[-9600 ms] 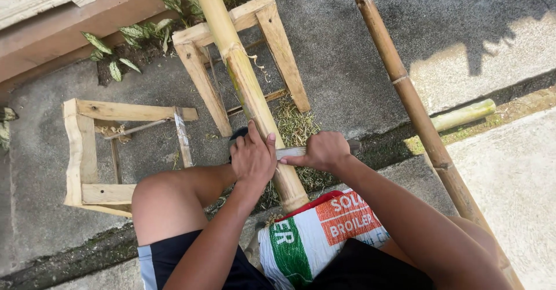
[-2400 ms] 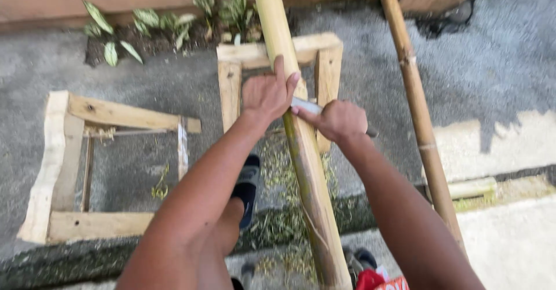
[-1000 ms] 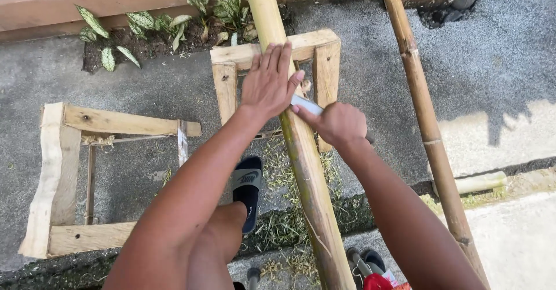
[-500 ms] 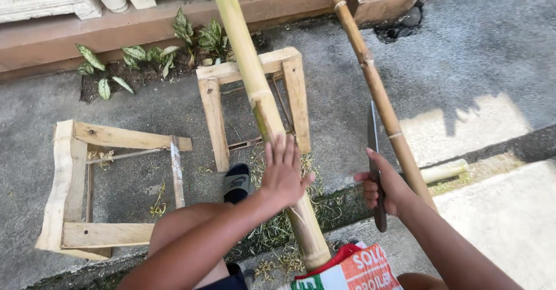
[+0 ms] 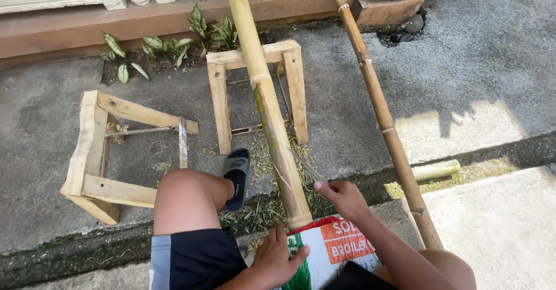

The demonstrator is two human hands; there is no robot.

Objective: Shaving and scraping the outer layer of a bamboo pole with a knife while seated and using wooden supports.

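**Bamboo pole braced over a wooden frame, blade held at its lower end**

Low in the centre of the frame, the left hand [image 5: 277, 259] is seen resting palm-down, fingers spread apart and flat, on a printed white, green and orange sack [image 5: 331, 249] that lies across the lap. Nothing is gripped by it. Just right of centre, the right hand [image 5: 340, 197] is closed around the handle of a thin knife [image 5: 308, 166], with the forearm running in from the lower right corner. The blade slants up and to the left and its tip appears to touch the side of the thick bamboo pole [image 5: 267, 105].

That pole has its long axis running from the top edge, slightly left of centre, down to its cut end at the sack's upper edge. It is laid across the top rail of an upright wooden frame [image 5: 292, 87] in the upper middle. A second, thinner and browner bamboo pole [image 5: 382, 113] slants from the top edge down towards the lower right, well apart from the first at the top.

A bare knee and a foot in a dark sandal [image 5: 236, 177] are seen just left of the thick pole's lower part. A tipped-over wooden frame [image 5: 95, 151] lies at the left. Bare concrete is open at the right of the frame and between the two frames; shavings are scattered around the pole's base.
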